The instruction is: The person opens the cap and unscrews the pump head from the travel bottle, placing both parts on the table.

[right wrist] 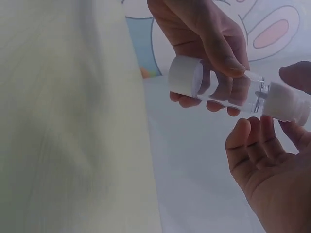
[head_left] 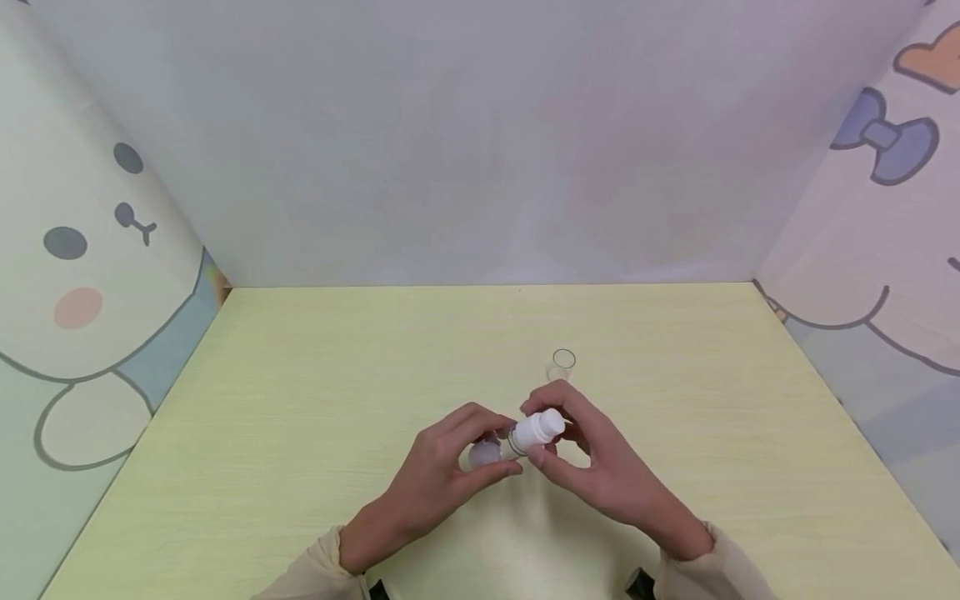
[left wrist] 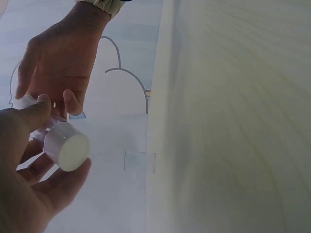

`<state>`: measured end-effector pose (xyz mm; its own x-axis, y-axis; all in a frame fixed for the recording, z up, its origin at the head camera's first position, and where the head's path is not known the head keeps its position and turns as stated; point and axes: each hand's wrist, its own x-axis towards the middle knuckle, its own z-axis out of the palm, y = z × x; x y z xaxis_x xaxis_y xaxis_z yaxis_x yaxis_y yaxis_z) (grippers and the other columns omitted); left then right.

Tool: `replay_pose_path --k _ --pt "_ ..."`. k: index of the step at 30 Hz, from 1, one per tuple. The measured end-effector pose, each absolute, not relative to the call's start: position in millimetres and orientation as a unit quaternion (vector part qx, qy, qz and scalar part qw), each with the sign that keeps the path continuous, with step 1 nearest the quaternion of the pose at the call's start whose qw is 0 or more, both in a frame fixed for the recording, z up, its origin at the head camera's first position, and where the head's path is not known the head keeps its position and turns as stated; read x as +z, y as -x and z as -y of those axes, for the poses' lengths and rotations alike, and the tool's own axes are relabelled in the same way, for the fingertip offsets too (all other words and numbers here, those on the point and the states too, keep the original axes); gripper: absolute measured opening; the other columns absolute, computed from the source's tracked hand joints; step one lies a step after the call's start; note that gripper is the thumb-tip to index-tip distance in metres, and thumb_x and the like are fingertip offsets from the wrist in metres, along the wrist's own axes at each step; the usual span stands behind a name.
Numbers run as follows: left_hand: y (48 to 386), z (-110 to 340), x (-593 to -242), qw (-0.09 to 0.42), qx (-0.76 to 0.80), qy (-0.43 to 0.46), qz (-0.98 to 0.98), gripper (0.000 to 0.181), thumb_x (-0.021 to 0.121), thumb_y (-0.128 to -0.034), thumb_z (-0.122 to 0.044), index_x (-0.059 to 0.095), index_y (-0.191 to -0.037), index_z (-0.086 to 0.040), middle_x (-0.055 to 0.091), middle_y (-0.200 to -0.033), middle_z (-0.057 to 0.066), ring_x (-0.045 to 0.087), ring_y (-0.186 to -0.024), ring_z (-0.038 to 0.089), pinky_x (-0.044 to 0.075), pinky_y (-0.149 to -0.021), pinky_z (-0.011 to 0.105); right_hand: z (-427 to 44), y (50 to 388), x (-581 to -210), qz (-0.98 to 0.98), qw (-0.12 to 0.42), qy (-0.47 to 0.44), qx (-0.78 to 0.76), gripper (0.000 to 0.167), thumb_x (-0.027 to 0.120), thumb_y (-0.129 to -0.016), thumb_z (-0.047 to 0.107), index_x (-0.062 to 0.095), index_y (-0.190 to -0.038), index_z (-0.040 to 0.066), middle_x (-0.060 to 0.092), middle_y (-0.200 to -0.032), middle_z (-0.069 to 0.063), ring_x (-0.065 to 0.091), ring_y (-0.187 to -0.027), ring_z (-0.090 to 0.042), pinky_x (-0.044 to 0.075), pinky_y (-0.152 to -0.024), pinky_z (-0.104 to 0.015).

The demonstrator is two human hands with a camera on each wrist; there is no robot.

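My left hand (head_left: pixel 442 467) grips a clear cylindrical bottle (right wrist: pixel 250 92) around its body, thumb on one side and fingers on the other. The bottle's thick white base (left wrist: pixel 74 151) points left, and it is tilted above the table. At its other end is a white pump head (head_left: pixel 538 429), which my right hand (head_left: pixel 596 462) pinches between thumb and fingers. In the right wrist view a narrow transparent gap shows between the white head and the bottle's shoulder. Whether the head is still seated in the neck cannot be told.
A clear open-ended cap (left wrist: pixel 139 161) stands on the pale wooden table (head_left: pixel 315 375) just beyond my right hand. A plain light wall (head_left: pixel 480 150) closes off the back. Panels with cartoon animals (head_left: pixel 75 275) flank both sides.
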<state>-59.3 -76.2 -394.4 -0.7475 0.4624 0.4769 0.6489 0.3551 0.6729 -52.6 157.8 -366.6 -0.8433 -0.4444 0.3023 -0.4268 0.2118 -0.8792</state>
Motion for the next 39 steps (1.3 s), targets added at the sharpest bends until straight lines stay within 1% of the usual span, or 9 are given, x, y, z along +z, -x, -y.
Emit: replay_pose_path --k 3,5,12,18,24,29,32,35,39 --pt "58.8 76.2 -394.1 0.095 -0.456 0.333 0.82 0.036 0.086 -0.0874 -0.027 0.071 -0.119 -0.021 0.067 -0.113 -0.014 0.065 -0.096 0.005 0.057 -0.08 0.02 -153.4 51.1 -373.4 -0.75 0.005 0.254 -0.611 0.05 0.071 -0.094 -0.002 0.047 -0.137 0.01 0.053 -0.122 -0.003 0.058 -0.106 -0.013 0.053 -0.091 -0.027" --pt "59.0 76.0 -394.4 0.099 -0.456 0.332 0.82 0.036 0.086 -0.0872 -0.028 0.071 -0.119 -0.021 0.067 -0.112 -0.013 0.065 -0.095 0.005 0.057 -0.08 0.019 -148.5 49.3 -378.3 -0.715 0.003 0.228 -0.661 0.05 0.069 -0.094 -0.004 0.044 -0.136 0.005 0.051 -0.126 -0.006 0.057 -0.111 -0.012 0.052 -0.096 -0.024" --pt "59.5 75.0 -395.3 0.114 -0.462 0.337 0.812 0.037 0.087 -0.0853 -0.027 0.07 -0.117 -0.02 0.068 -0.109 -0.01 0.066 -0.095 0.006 0.057 -0.079 0.021 -130.3 40.5 -384.1 -0.62 0.0 0.159 -0.768 0.033 0.065 -0.096 -0.007 0.045 -0.113 0.013 0.051 -0.122 -0.003 0.056 -0.105 -0.009 0.053 -0.085 -0.017" --pt "59.4 74.9 -395.1 0.105 -0.465 0.333 0.813 0.036 0.087 -0.0858 -0.028 0.07 -0.117 -0.02 0.068 -0.109 -0.011 0.066 -0.095 0.006 0.057 -0.079 0.02 -131.5 42.3 -382.8 -0.616 0.002 0.185 -0.766 0.032 0.064 -0.095 -0.009 0.048 -0.113 0.012 0.051 -0.12 -0.004 0.056 -0.103 -0.011 0.052 -0.084 -0.019" --pt "59.5 75.1 -396.5 0.095 -0.467 0.333 0.814 0.035 0.086 -0.0864 -0.028 0.07 -0.116 -0.022 0.068 -0.11 -0.011 0.064 -0.094 0.005 0.056 -0.079 0.019 -140.2 48.6 -380.8 -0.593 0.062 0.232 -0.769 0.029 0.057 -0.096 -0.01 0.048 -0.12 0.003 0.049 -0.125 -0.007 0.057 -0.104 -0.011 0.053 -0.086 -0.021" --pt "59.2 75.2 -396.9 0.095 -0.468 0.336 0.812 0.034 0.086 -0.0866 -0.029 0.069 -0.116 -0.022 0.068 -0.11 -0.012 0.064 -0.094 0.005 0.056 -0.079 0.019 -147.4 52.7 -378.9 -0.578 0.135 0.239 -0.769 0.025 0.054 -0.099 -0.005 0.052 -0.122 0.005 0.047 -0.131 -0.01 0.061 -0.105 -0.013 0.053 -0.092 -0.027" --pt "59.6 75.3 -397.2 0.104 -0.466 0.345 0.808 0.035 0.086 -0.0872 -0.028 0.069 -0.117 -0.021 0.068 -0.11 -0.011 0.064 -0.093 0.005 0.056 -0.079 0.019 -151.3 53.6 -376.9 -0.571 0.157 0.241 -0.769 0.03 0.052 -0.101 -0.003 0.051 -0.13 0.003 0.048 -0.133 -0.009 0.063 -0.105 -0.013 0.05 -0.098 -0.031" --pt "60.2 75.3 -397.7 0.113 -0.465 0.352 0.805 0.035 0.086 -0.0875 -0.028 0.069 -0.117 -0.021 0.068 -0.11 -0.01 0.064 -0.092 0.006 0.056 -0.078 0.018 -151.9 51.1 -374.2 -0.584 0.141 0.227 -0.767 0.037 0.051 -0.102 -0.003 0.048 -0.138 0.0 0.049 -0.133 -0.008 0.063 -0.105 -0.011 0.05 -0.099 -0.03" --pt "60.7 75.7 -398.1 0.122 -0.464 0.346 0.806 0.035 0.086 -0.0873 -0.027 0.07 -0.117 -0.021 0.069 -0.109 -0.009 0.065 -0.092 0.005 0.056 -0.078 0.018 -144.1 41.5 -370.4 -0.672 0.062 0.174 -0.717 0.037 0.059 -0.103 0.004 0.05 -0.138 0.008 0.054 -0.126 -0.012 0.061 -0.105 -0.012 0.052 -0.092 -0.026"
